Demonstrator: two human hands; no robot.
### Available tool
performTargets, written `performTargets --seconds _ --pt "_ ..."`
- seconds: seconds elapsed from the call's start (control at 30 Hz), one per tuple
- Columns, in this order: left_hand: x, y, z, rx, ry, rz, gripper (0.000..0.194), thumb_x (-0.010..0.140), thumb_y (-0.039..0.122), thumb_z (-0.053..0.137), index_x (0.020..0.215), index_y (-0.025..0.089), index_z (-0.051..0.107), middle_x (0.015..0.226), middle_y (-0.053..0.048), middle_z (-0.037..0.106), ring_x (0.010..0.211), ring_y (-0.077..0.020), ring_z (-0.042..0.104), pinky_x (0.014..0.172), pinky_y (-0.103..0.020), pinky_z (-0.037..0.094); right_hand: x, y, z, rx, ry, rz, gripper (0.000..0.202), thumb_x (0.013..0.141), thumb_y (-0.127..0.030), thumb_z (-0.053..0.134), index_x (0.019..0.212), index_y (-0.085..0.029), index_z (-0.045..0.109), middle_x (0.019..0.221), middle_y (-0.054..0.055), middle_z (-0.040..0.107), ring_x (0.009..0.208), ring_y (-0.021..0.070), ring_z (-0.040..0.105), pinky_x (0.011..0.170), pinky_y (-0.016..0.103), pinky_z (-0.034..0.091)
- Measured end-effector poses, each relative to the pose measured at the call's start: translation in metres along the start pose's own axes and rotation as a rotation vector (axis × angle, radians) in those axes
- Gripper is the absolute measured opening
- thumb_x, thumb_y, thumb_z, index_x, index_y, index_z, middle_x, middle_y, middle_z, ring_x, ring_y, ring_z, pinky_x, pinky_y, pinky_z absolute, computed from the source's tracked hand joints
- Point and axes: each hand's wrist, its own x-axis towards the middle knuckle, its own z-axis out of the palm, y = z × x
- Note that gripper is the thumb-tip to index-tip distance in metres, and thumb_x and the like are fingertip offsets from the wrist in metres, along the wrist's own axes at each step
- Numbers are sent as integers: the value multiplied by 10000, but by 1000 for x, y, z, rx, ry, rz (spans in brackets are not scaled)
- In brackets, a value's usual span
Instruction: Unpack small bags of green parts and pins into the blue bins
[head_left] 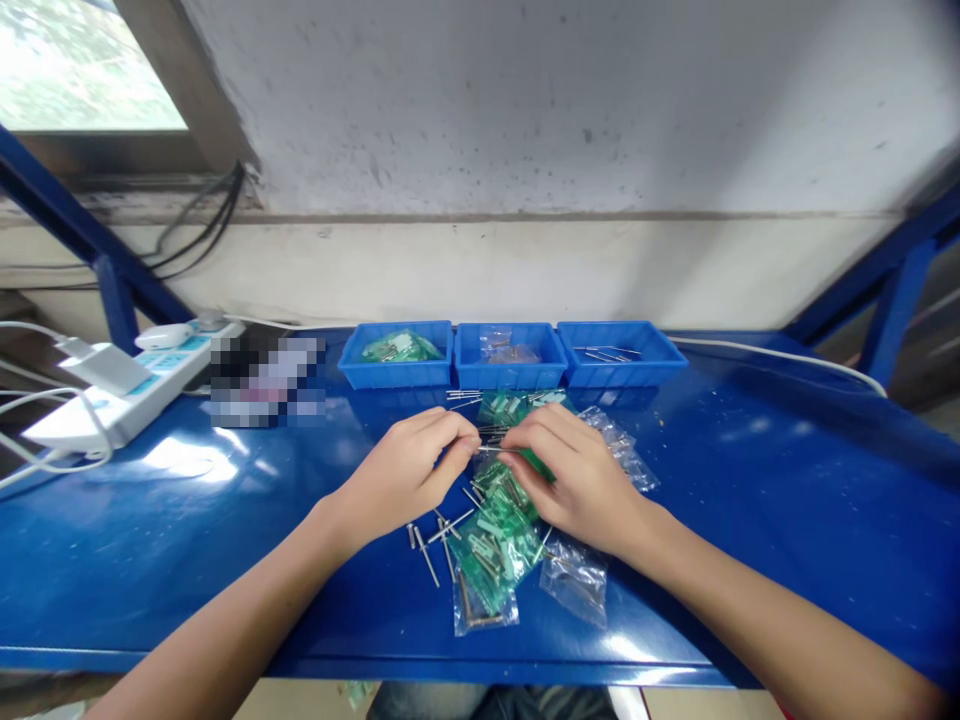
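Between my two hands a thin silvery pop rivet (492, 449) lies level above the pile. The fingers of my left hand (420, 462) pinch its left end. Thumb and forefinger of my right hand (566, 470) close on its right end. Under and in front of the hands are green plastic bags (487, 555) with metal pieces inside. Loose pop rivets (442, 535) lie on the blue table to the left of the bags. Clear bags (576, 580) holding brownish fasteners sit at the front and right of the pile.
Along the back stand three blue bins: the left bin (397, 375) holds a green bag, the middle bin (511, 376) clear bags, the right bin (622, 374) loose rivets. A white power strip (142, 390) with cables and a pixelated object (266, 382) are at the left.
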Motion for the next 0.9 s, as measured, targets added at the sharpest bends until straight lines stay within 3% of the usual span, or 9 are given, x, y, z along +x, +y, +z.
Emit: performTargets --seconds 0.2,0.4,0.57,0.73,0.9 --pt "-2 1 0 -52 41 8 86 900 231 486 965 188 523 857 -9 602 766 -129 577 697 -257 454 0 1 0 0 16 26 120 887 -197 482 869 -141 586 788 68 597 737 170 498 680 323 423" --pt "-2 2 0 -1 66 21 131 925 211 425 861 176 533 774 0 587 700 -120 548 660 -258 429 1 -1 -1 17 59 -7 139 856 -260 552 928 -143 575 806 67 617 747 180 521 682 334 439" --pt "-3 2 2 -18 47 38 197 934 201 391 796 170 530 724 -1 587 682 -121 550 642 -259 430 1 0 -1 21 58 -36 50 854 -163 529 882 -154 569 798 60 607 745 166 520 670 312 437" --pt "-3 2 4 -66 91 17 99 902 232 471 964 180 527 803 -10 616 713 -122 582 654 -246 462 -1 1 -2 29 74 -14 56 866 -171 511 867 -164 566 780 55 599 738 165 514 670 317 437" --pt "-4 3 4 -35 112 35 83 912 206 450 887 181 526 772 1 597 680 -109 558 626 -236 436 -1 2 -3 46 102 -28 75 852 -219 550 898 -163 568 773 54 609 729 171 522 668 330 446"
